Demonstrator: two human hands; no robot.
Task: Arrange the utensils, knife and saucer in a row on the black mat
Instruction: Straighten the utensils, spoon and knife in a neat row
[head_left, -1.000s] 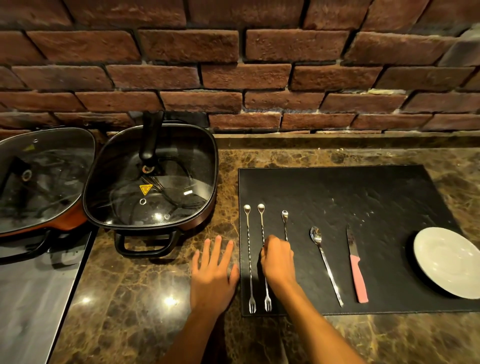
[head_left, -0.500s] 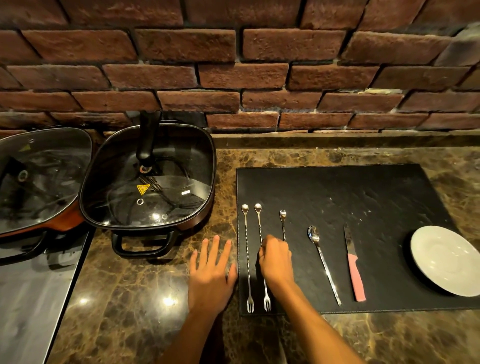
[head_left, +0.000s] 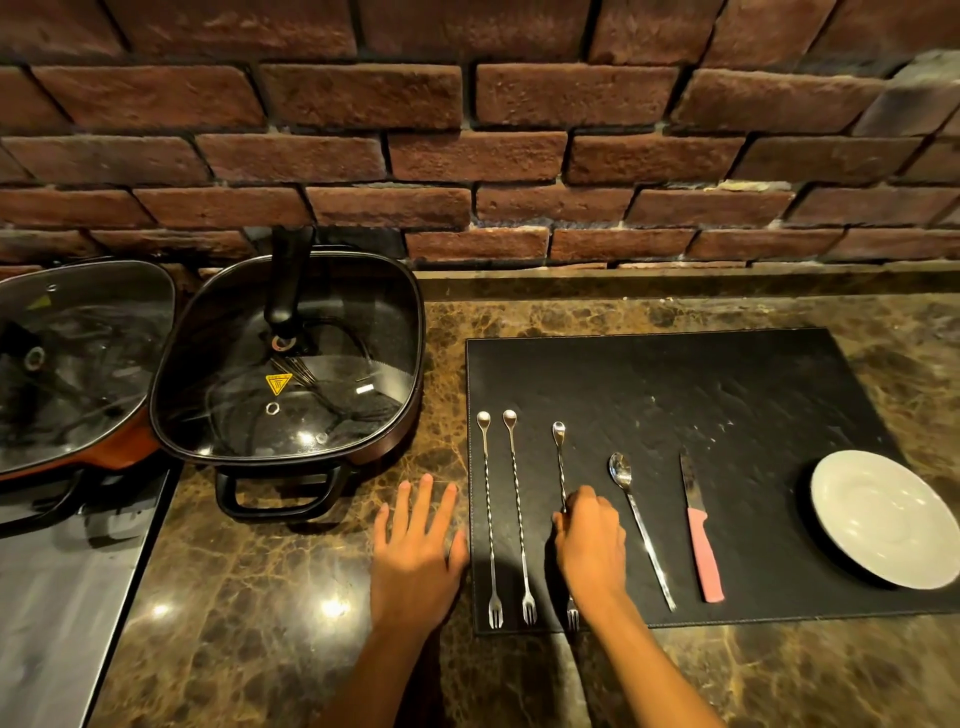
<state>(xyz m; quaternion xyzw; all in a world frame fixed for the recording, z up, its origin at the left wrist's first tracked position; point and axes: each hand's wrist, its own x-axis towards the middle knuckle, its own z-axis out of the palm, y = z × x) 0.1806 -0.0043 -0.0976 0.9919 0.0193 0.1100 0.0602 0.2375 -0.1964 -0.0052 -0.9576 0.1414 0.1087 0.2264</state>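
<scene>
A black mat (head_left: 675, 395) lies on the marble counter. Two long twisted spoon-forks (head_left: 488, 514) (head_left: 518, 514) rest side by side at its left edge. My right hand (head_left: 592, 545) is closed over the middle of a third twisted spoon-fork (head_left: 560, 457), whose fork end shows below my wrist. To the right lie a steel spoon (head_left: 641, 530), a pink-handled knife (head_left: 701, 535) and a white saucer (head_left: 883, 519). My left hand (head_left: 415, 551) lies flat with fingers spread on the counter, just left of the mat.
Two square lidded electric pans (head_left: 291, 358) (head_left: 67, 364) stand at the left, against the brick wall (head_left: 467, 156). A dark cooktop (head_left: 52, 597) fills the lower left corner. The marble counter (head_left: 260, 623) runs along the front.
My right hand has shifted the third spoon-fork to the right, away from the two at the mat's left edge. My left hand has stayed put.
</scene>
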